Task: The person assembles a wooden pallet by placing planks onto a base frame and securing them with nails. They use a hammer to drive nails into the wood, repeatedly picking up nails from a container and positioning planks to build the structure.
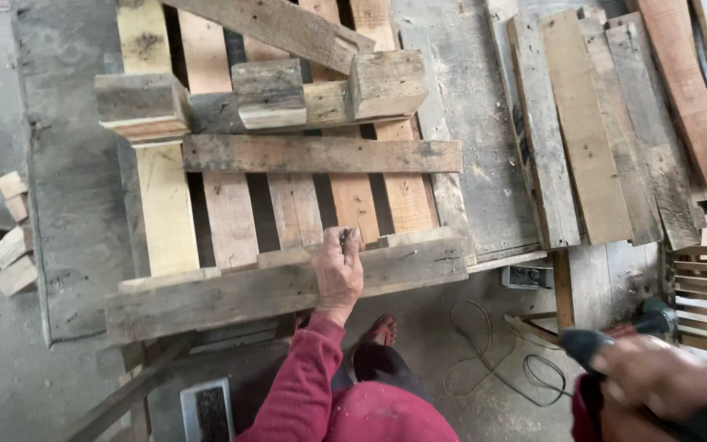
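Fingers (347, 239) of left hand (337, 274) pinched nails at pallet (288, 286), frame centre | right hand (668, 381) clamped on tool (595, 344), lower right | pallet's boards mostly in place.

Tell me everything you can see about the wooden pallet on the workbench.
The pallet is rough, weathered wood, lying flat on a grey bench. Pale lengthwise slats with dark gaps run under grey cross boards; one cross board sits mid-pallet, another along the near edge. Three chunky blocks stand in a row toward the far end, with a loose plank slanting above them. The left hand rests on the near cross board, pinching something small and dark, perhaps nails.
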